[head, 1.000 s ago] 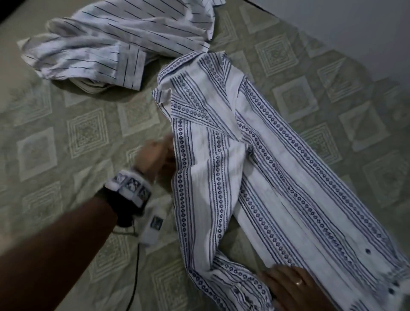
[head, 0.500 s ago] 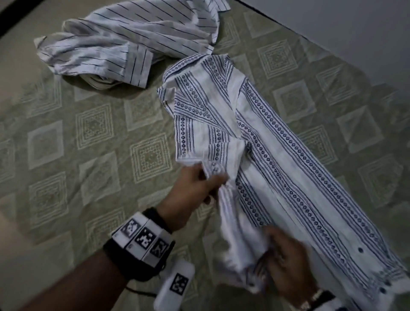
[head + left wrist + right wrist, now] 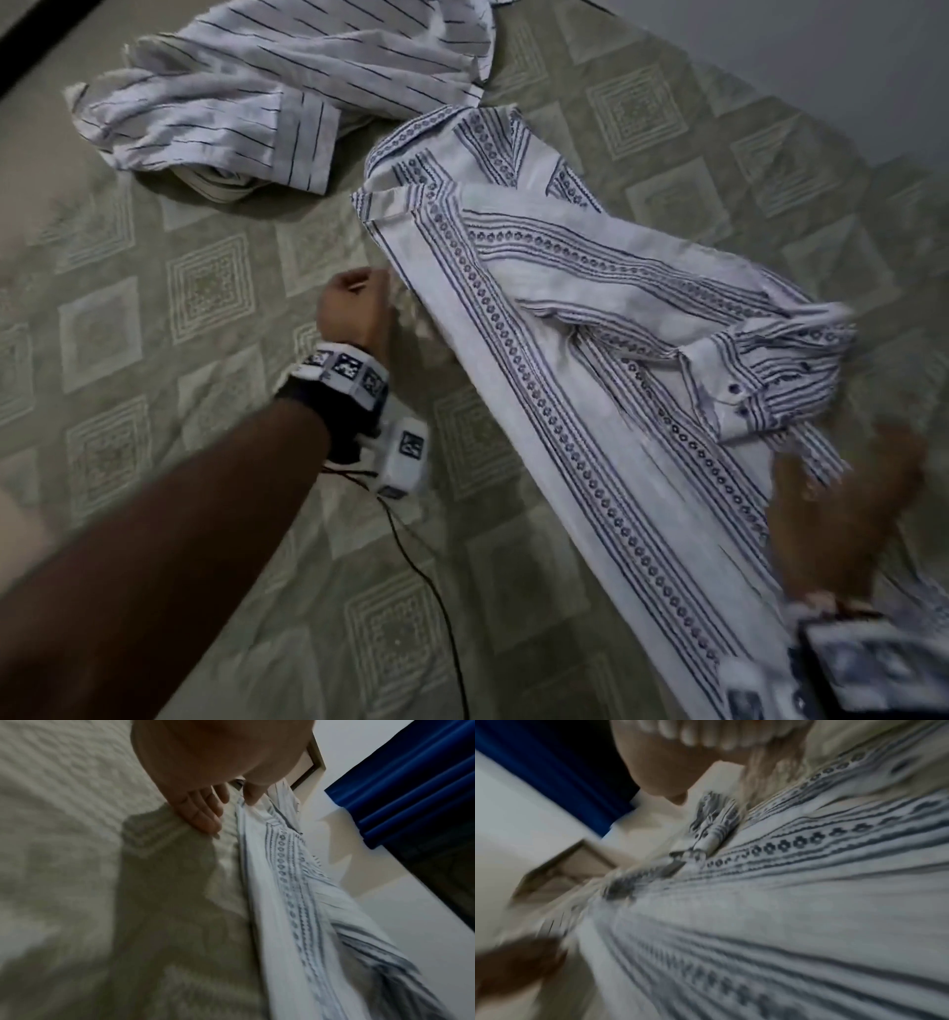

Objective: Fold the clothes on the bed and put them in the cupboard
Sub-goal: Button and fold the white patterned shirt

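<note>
A white shirt with dark patterned stripes (image 3: 590,411) lies slantwise on the bed, its left side folded to a straight edge. One sleeve is laid across it to the right, ending in a buttoned cuff (image 3: 760,380). My left hand (image 3: 354,308) sits at that folded edge. In the left wrist view its fingers (image 3: 203,815) are straight on the bedspread and the thumb touches the shirt's edge (image 3: 246,841). My right hand (image 3: 842,493) is blurred, with spread fingers over the shirt's lower right part just below the cuff, holding nothing I can see.
A second white shirt with thin dark stripes (image 3: 287,87) lies crumpled at the far left of the bed. The bedspread (image 3: 154,308) is beige with a diamond pattern. A pale wall (image 3: 821,61) borders the bed's far right side. A blue curtain (image 3: 411,780) hangs beyond.
Both hands gripped the sleeve and side of the patterned shirt and carried them over to the right. The sleeve now lies across the shirt; both hands have let go.
</note>
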